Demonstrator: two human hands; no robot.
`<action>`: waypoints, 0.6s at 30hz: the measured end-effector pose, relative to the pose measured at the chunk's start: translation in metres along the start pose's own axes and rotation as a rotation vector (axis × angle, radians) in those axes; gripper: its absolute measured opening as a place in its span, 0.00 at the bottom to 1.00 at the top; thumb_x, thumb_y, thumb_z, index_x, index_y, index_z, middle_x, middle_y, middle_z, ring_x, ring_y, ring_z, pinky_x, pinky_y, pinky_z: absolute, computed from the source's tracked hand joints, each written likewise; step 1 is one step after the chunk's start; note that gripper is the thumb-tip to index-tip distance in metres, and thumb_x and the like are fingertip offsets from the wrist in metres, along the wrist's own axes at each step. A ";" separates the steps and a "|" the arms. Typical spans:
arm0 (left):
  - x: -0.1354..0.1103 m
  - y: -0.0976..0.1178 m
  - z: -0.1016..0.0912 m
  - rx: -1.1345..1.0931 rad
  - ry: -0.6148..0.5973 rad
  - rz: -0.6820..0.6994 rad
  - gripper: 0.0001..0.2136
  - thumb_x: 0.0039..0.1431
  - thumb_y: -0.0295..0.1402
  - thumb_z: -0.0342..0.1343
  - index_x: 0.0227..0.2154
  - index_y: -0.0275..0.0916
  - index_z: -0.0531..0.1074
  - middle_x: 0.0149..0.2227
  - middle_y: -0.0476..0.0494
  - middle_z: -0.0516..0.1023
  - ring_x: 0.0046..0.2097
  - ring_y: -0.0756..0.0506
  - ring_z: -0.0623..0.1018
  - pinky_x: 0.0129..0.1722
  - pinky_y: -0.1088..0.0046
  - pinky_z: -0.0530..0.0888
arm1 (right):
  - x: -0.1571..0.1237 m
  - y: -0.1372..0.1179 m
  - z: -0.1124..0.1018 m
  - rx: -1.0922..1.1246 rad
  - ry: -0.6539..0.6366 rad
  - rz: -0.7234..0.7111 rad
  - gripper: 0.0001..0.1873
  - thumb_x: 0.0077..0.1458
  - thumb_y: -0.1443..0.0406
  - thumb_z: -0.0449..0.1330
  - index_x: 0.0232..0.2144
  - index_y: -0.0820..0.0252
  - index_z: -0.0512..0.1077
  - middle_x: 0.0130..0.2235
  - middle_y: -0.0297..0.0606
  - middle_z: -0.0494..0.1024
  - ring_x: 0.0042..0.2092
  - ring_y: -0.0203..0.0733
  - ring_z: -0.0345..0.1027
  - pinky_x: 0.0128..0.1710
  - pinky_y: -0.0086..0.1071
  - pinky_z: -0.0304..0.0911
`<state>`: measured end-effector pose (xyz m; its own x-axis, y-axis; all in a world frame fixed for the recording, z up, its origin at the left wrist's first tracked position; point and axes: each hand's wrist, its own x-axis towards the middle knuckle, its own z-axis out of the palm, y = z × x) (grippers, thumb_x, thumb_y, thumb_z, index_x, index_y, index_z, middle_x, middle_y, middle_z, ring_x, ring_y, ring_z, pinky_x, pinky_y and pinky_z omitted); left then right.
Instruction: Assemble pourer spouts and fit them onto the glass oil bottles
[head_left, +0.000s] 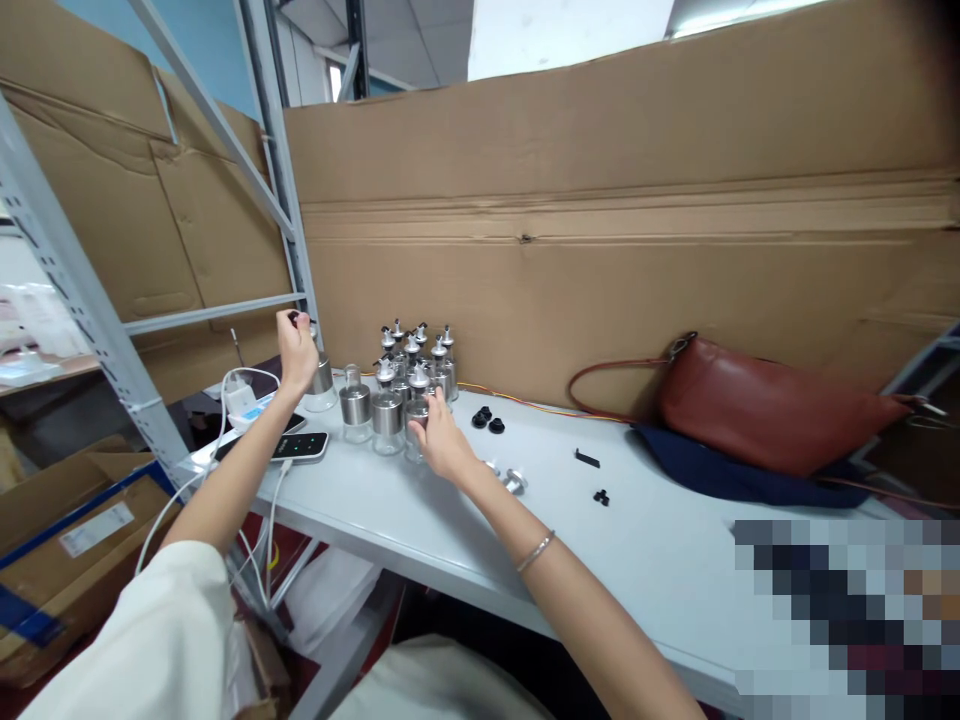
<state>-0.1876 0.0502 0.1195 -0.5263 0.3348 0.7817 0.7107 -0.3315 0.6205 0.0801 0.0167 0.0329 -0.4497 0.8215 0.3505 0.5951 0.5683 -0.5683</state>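
My left hand [298, 352] is raised at the back left of the table, fingers closed in a pinch around a small black piece [294, 318]. Just beneath it stands a glass bottle [322, 388] with a steel sleeve; part of its top is hidden by the hand. My right hand [444, 442] has its thumb and fingers around another steel-sleeved bottle [417, 412], which stands upright on the table. To its left are two open-necked bottles, one of them this sleeved bottle [355, 408]. Behind, several bottles carry metal pourer tops [412, 345].
Black round caps [489, 420], metal pourer parts [514, 482], a black strip [587, 458] and tiny black pieces [601, 497] lie on the white table [465, 540]. A phone [300, 448] with cables sits left. A brown bag [772, 405] rests on dark cloth; cardboard [600, 280] walls the back.
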 end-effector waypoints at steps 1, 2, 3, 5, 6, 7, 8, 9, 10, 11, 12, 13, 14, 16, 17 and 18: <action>0.000 0.005 -0.003 0.002 -0.017 0.047 0.19 0.61 0.52 0.40 0.36 0.40 0.61 0.35 0.44 0.68 0.42 0.44 0.72 0.47 0.66 0.67 | 0.000 0.000 0.000 0.001 0.002 0.001 0.30 0.62 0.61 0.47 0.61 0.73 0.49 0.67 0.59 0.39 0.66 0.53 0.40 0.59 0.48 0.51; -0.001 0.010 -0.005 -0.001 -0.047 0.069 0.20 0.60 0.54 0.40 0.35 0.40 0.62 0.34 0.44 0.68 0.40 0.44 0.72 0.45 0.66 0.68 | 0.001 0.001 0.001 0.003 0.006 0.000 0.30 0.62 0.61 0.47 0.61 0.73 0.49 0.67 0.59 0.40 0.66 0.53 0.40 0.59 0.48 0.51; -0.003 0.014 -0.006 -0.010 -0.084 0.060 0.21 0.59 0.55 0.40 0.35 0.40 0.62 0.32 0.45 0.68 0.38 0.45 0.73 0.43 0.67 0.69 | 0.001 0.001 0.001 0.005 0.010 -0.006 0.30 0.61 0.61 0.47 0.61 0.73 0.49 0.66 0.59 0.40 0.67 0.52 0.40 0.60 0.48 0.51; -0.013 0.021 -0.006 -0.039 -0.161 -0.012 0.22 0.60 0.55 0.38 0.36 0.40 0.62 0.31 0.46 0.68 0.36 0.46 0.73 0.41 0.68 0.70 | 0.001 0.002 0.002 0.004 0.016 -0.019 0.29 0.61 0.62 0.47 0.61 0.73 0.49 0.66 0.60 0.41 0.67 0.52 0.40 0.60 0.48 0.50; -0.019 0.023 -0.004 -0.056 -0.189 -0.057 0.21 0.61 0.54 0.37 0.37 0.40 0.62 0.31 0.47 0.69 0.35 0.46 0.73 0.40 0.69 0.70 | 0.002 0.002 0.003 0.002 0.017 -0.023 0.29 0.61 0.62 0.47 0.61 0.73 0.50 0.66 0.60 0.41 0.67 0.52 0.40 0.60 0.47 0.50; -0.025 0.025 -0.002 -0.076 -0.221 -0.098 0.20 0.62 0.52 0.36 0.38 0.40 0.61 0.31 0.46 0.69 0.36 0.47 0.73 0.40 0.69 0.70 | 0.002 0.002 0.004 -0.002 0.016 -0.020 0.29 0.61 0.63 0.47 0.60 0.74 0.50 0.66 0.61 0.41 0.67 0.52 0.40 0.60 0.47 0.50; -0.032 0.026 0.001 -0.096 -0.251 -0.132 0.19 0.64 0.50 0.36 0.39 0.39 0.61 0.32 0.46 0.69 0.36 0.47 0.73 0.40 0.70 0.70 | 0.002 0.003 0.004 -0.005 0.018 -0.010 0.29 0.61 0.63 0.47 0.60 0.76 0.50 0.66 0.63 0.41 0.67 0.53 0.39 0.60 0.47 0.50; -0.038 0.026 0.004 -0.092 -0.261 -0.137 0.17 0.65 0.47 0.35 0.39 0.39 0.60 0.32 0.46 0.69 0.35 0.48 0.73 0.39 0.71 0.70 | 0.002 0.003 0.005 -0.009 0.018 -0.011 0.30 0.61 0.63 0.47 0.60 0.77 0.50 0.66 0.63 0.41 0.67 0.53 0.39 0.60 0.47 0.50; -0.043 0.025 0.007 -0.083 -0.262 -0.134 0.16 0.65 0.46 0.36 0.39 0.39 0.60 0.32 0.46 0.69 0.35 0.48 0.73 0.40 0.72 0.70 | 0.002 0.004 0.006 -0.011 0.023 -0.015 0.30 0.61 0.62 0.47 0.60 0.77 0.49 0.66 0.64 0.41 0.67 0.54 0.39 0.60 0.47 0.50; -0.048 0.024 0.009 -0.076 -0.259 -0.129 0.15 0.66 0.44 0.36 0.38 0.39 0.60 0.33 0.46 0.69 0.36 0.48 0.73 0.41 0.72 0.70 | 0.003 0.004 0.007 -0.010 0.028 -0.020 0.30 0.61 0.62 0.46 0.60 0.77 0.49 0.66 0.63 0.41 0.67 0.54 0.39 0.60 0.47 0.50; -0.052 0.023 0.012 -0.072 -0.257 -0.121 0.13 0.66 0.43 0.37 0.37 0.39 0.60 0.33 0.46 0.69 0.38 0.48 0.72 0.42 0.72 0.69 | 0.003 0.005 0.008 -0.009 0.032 -0.024 0.30 0.61 0.62 0.46 0.60 0.75 0.49 0.66 0.63 0.41 0.66 0.54 0.40 0.60 0.48 0.51; -0.057 0.022 0.014 -0.071 -0.257 -0.115 0.12 0.66 0.42 0.38 0.37 0.39 0.60 0.34 0.45 0.69 0.39 0.48 0.72 0.44 0.72 0.68 | 0.003 0.005 0.008 -0.007 0.036 -0.027 0.29 0.61 0.62 0.46 0.60 0.74 0.49 0.66 0.62 0.41 0.66 0.54 0.41 0.60 0.48 0.51; -0.061 0.021 0.017 -0.073 -0.259 -0.112 0.12 0.66 0.41 0.38 0.37 0.39 0.60 0.35 0.45 0.69 0.40 0.47 0.72 0.45 0.72 0.68 | 0.003 0.006 0.009 -0.006 0.037 -0.029 0.29 0.61 0.62 0.46 0.60 0.74 0.49 0.66 0.62 0.41 0.66 0.54 0.42 0.60 0.48 0.51; -0.069 0.019 0.022 -0.088 -0.270 -0.114 0.11 0.66 0.41 0.39 0.37 0.39 0.60 0.38 0.43 0.69 0.43 0.47 0.71 0.48 0.71 0.66 | 0.002 0.006 0.009 -0.004 0.036 -0.028 0.29 0.61 0.62 0.46 0.60 0.74 0.49 0.66 0.63 0.41 0.66 0.54 0.43 0.60 0.47 0.50; -0.072 0.018 0.024 -0.100 -0.280 -0.120 0.12 0.65 0.41 0.39 0.37 0.39 0.60 0.39 0.42 0.68 0.44 0.47 0.71 0.49 0.71 0.65 | 0.002 0.006 0.009 -0.004 0.035 -0.025 0.29 0.61 0.62 0.46 0.60 0.75 0.49 0.66 0.63 0.40 0.66 0.54 0.42 0.60 0.46 0.50; -0.074 0.017 0.027 -0.114 -0.291 -0.130 0.12 0.65 0.41 0.40 0.38 0.38 0.61 0.41 0.41 0.68 0.46 0.47 0.70 0.50 0.71 0.65 | 0.002 0.005 0.009 -0.002 0.033 -0.020 0.29 0.60 0.62 0.46 0.60 0.75 0.49 0.66 0.63 0.40 0.66 0.53 0.41 0.60 0.46 0.49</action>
<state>-0.1239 0.0439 0.0701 -0.4418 0.6132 0.6548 0.5810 -0.3606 0.7297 0.0764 0.0207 0.0234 -0.4394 0.8111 0.3860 0.5876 0.5846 -0.5595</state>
